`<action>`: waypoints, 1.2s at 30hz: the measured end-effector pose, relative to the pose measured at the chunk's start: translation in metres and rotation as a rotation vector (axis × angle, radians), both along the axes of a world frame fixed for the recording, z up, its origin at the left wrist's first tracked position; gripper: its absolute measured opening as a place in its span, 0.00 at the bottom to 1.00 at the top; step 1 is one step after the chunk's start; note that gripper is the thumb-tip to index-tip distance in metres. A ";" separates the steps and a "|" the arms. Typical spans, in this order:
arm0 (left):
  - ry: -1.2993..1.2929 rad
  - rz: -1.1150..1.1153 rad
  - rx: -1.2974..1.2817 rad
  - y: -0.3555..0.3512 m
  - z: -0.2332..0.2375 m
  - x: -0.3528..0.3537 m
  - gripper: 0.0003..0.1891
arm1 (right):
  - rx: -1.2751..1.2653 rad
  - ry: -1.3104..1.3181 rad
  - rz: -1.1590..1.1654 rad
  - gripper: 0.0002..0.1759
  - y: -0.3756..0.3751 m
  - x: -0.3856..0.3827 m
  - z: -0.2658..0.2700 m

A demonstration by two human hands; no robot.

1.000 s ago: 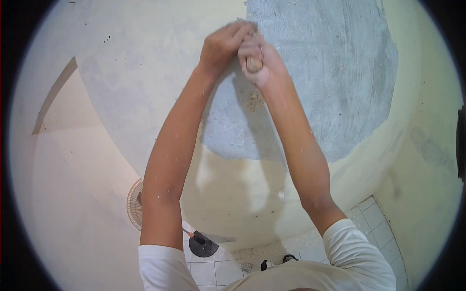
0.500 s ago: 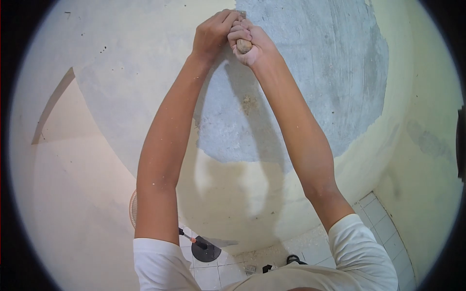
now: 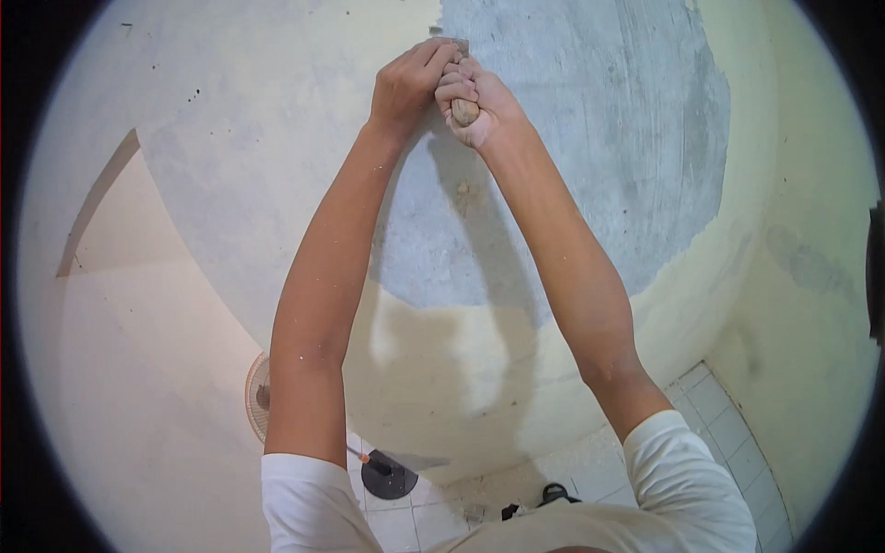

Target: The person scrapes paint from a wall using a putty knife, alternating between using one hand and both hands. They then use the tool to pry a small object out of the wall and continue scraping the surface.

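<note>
1. Wall [image 3: 230, 184], with a bare grey patch [image 3: 599, 138] at 1 o'clock.
2. Fan [image 3: 257, 398] at 7 o'clock, low down.
3. Right hand [image 3: 486, 96] is clamped around the scraper's wooden handle. Left hand [image 3: 410, 83] is curled over its top, touching the right.
4. Scraper [image 3: 465, 111] at 12 o'clock, against the wall.

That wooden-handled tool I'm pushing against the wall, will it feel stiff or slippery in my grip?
Probably stiff: the wooden handle looks thick and solid in the right hand, left hand beside it. Possibly slippery, since pale dust speckles the left forearm. Working end hidden, so flex unclear.
</note>
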State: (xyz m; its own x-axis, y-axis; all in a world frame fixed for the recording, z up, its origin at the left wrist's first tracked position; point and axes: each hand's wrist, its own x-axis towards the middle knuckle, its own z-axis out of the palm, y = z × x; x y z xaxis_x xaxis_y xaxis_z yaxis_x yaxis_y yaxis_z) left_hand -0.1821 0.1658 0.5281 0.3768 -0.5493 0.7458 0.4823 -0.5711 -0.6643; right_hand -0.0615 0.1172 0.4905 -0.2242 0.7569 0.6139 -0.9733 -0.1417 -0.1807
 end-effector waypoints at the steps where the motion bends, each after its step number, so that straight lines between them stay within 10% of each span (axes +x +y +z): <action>1: -0.014 0.013 -0.048 -0.004 0.011 0.000 0.11 | 0.066 -0.011 0.047 0.13 0.001 0.002 0.014; 27: 0.055 -0.059 -0.050 0.002 0.041 0.011 0.06 | -0.079 -0.014 -0.067 0.16 0.002 0.010 0.061; 31: -0.010 0.075 -0.189 0.001 0.103 0.027 0.14 | 0.060 -0.111 -0.054 0.14 0.008 0.034 0.126; 36: 0.133 0.067 -0.354 -0.020 -0.012 0.014 0.20 | 0.017 -0.275 -0.235 0.10 0.011 0.041 0.002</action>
